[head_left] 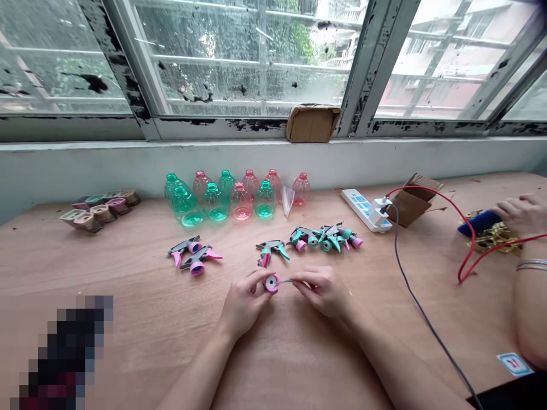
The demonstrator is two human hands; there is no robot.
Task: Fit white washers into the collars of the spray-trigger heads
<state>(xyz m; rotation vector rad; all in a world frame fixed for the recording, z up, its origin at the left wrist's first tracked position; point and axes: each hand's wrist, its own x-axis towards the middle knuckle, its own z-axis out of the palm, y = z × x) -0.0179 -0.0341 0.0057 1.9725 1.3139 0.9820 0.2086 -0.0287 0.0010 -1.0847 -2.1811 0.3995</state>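
Observation:
My left hand (245,302) is closed, with thumb and fingertips round the pink collar (271,283) of what looks like a spray head; its white centre faces me and the rest is hidden. From the right, my right hand (322,290) pinches a thin grey stick (285,281) whose tip reaches the collar's edge. I cannot tell whether it goes inside. Just beyond my hands lies a teal trigger sprayer (272,249). Several more trigger sprayers (327,236) are heaped behind my right hand, and two pink-and-grey trigger sprayers (196,256) lie to the left.
Green and pink clear bottles (217,202) stand along the wall. Left of them are several small containers (100,210). A power strip (363,209) with a grey cable (405,279) and a red cable, plus a cardboard box (414,202), sit right. Another person's hand (523,213) holds something blue.

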